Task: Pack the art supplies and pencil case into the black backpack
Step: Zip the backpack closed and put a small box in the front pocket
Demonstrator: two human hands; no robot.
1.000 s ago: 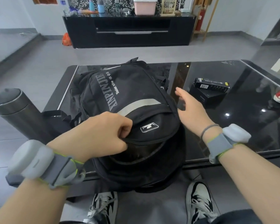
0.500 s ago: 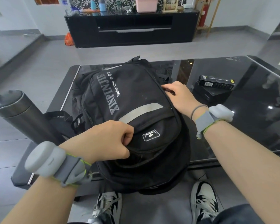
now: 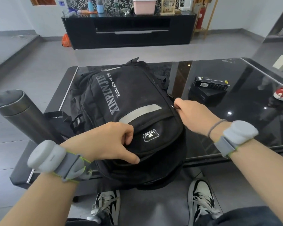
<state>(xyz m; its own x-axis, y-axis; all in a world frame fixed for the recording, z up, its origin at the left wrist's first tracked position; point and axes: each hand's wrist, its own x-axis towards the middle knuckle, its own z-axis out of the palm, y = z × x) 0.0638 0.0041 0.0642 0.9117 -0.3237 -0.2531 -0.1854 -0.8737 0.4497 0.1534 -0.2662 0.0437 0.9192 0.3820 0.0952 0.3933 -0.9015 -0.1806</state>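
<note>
- Since earlier frames, right hand went from open over the table to curled, pinching at the black backpack right side seam, likely the zipper pull
- Backpack lies at table's near edge; left hand grips its front flap, fingers curled
- Judgement: brace fabric taut with left; pull zipper steadily along seam

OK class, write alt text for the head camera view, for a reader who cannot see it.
A person's two hands grip a black backpack lying on a glossy black table: the left hand holds the front pocket, and the right hand pinches the bag's right edge. A black box lies further right, and a metal flask stands at the left.
</note>
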